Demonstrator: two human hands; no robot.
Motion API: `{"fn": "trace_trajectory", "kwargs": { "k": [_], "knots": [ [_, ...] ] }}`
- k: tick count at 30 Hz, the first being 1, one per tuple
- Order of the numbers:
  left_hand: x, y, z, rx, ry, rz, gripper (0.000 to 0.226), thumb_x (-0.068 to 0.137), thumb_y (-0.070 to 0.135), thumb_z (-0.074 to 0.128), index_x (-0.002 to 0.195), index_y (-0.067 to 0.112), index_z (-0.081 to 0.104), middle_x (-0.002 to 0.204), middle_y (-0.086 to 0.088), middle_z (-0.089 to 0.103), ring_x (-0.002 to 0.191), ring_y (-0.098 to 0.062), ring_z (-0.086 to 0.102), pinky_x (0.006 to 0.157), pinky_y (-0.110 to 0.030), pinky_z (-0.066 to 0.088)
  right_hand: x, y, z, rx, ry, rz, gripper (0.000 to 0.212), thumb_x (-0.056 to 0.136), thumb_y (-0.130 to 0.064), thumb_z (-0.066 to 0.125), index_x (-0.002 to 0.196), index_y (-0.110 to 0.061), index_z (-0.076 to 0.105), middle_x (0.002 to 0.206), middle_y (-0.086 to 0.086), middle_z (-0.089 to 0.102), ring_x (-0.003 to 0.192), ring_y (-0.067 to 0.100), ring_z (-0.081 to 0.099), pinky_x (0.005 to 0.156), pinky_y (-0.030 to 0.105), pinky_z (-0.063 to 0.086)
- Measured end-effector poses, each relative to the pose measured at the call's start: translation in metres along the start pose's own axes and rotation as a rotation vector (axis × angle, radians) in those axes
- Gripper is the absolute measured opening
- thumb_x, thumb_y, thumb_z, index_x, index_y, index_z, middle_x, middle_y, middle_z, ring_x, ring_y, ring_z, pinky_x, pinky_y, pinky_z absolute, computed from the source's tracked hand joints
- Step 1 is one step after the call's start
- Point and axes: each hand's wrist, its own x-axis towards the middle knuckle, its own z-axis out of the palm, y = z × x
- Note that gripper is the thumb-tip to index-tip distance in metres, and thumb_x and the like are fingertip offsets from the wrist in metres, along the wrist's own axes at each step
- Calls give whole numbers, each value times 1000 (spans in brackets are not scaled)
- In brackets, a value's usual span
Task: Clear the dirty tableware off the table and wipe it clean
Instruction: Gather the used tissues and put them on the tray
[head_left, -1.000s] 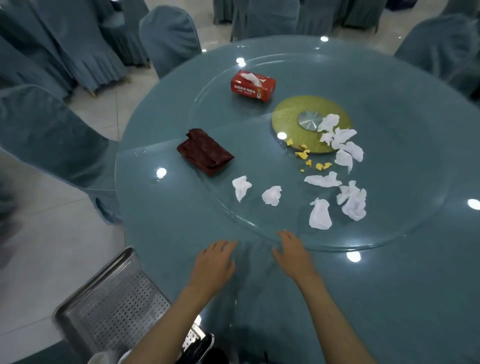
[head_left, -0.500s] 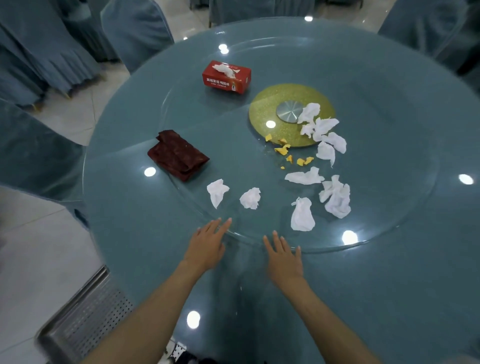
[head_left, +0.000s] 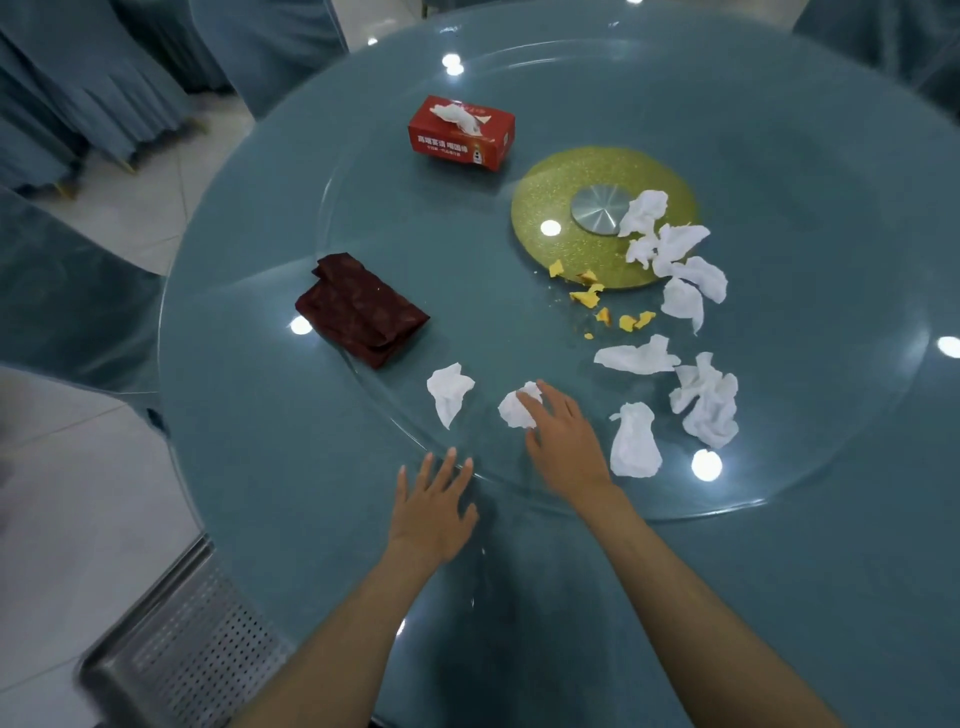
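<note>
While gathering litter, right hand (head_left: 563, 441) grip loosely apart on centre-frame crumpled tissue (head_left: 511, 411), left hand (head_left: 428, 512) splayed flat: pinch, then lift.

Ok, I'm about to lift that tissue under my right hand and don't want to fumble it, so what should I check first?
1. Right hand touching the crumpled tissue: ok.
2. Fingers closed round it: cannot tell.
3. Left hand empty: ok.
4. Perforated metal tray in view, lower left: ok.
5. Yellow scraps cleared: not ok.
</note>
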Motion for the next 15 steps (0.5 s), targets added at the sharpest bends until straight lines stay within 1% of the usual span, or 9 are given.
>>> {"fn": "trace_trajectory", "kwargs": {
  "k": [2,3,4,5,7,9,11,13,15],
  "knots": [
    [-1,0,-1,-6,-20,3,69,106,53,28,164,36,-7,172,7,-15,159,-26,-11,126,-56,-8,21,2,12,-6,-100,-3,58,102,-12,52,157,-24,40,166,8,30,148,29,33,107,47,44],
    [-2,0,-1,-12,-31,5,70,106,53,30,164,37,-7,172,8,-15,159,-26,-11,126,-55,-9,27,4,19,-16,-162,-7,58,102,-10,52,157,-24,41,167,7,30,148,29,32,110,48,43],
    [-3,0,-1,-20,-38,6,69,107,53,29,163,37,-7,172,9,-15,159,-26,-11,125,-55,-9,31,6,26,-20,-187,-34,58,98,-4,56,152,-21,48,164,9,36,146,33,36,109,51,45],
    [-2,0,-1,-34,-44,6,65,108,51,26,163,38,-6,172,10,-15,160,-25,-11,126,-55,-9,33,9,32,-22,-166,-76,58,89,7,61,143,-16,58,155,13,47,138,39,44,103,55,49],
    [1,-3,-2,-73,-59,11,57,110,48,17,163,40,-4,172,12,-13,160,-25,-10,126,-55,-9,39,13,41,58,-82,-66,54,74,21,59,118,-8,72,129,17,65,113,44,57,89,55,55],
    [4,-8,-4,-77,-71,38,54,111,46,11,163,41,-4,171,14,-14,159,-24,-12,126,-55,-10,49,1,32,160,-44,-28,44,77,11,50,110,-7,75,116,13,67,105,38,59,89,43,52],
    [3,-13,-5,-53,-81,66,54,111,45,9,163,41,-5,171,14,-16,159,-25,-12,126,-54,-10,61,-19,25,248,-9,-35,40,84,-8,45,112,-12,73,118,5,64,107,25,56,88,32,46],
    [1,-13,-5,-32,-78,67,54,111,45,9,163,40,-6,171,14,-15,159,-25,-12,126,-54,-10,73,-41,20,273,27,-89,38,89,-10,47,117,-17,71,123,1,62,110,21,55,88,31,45],
    [1,-8,-5,-43,-75,53,54,111,44,10,163,40,-4,171,14,-14,160,-25,-9,127,-54,-9,85,-55,28,216,22,-195,42,87,-4,56,124,-18,71,130,4,63,114,27,57,90,37,49]
  ]
}}
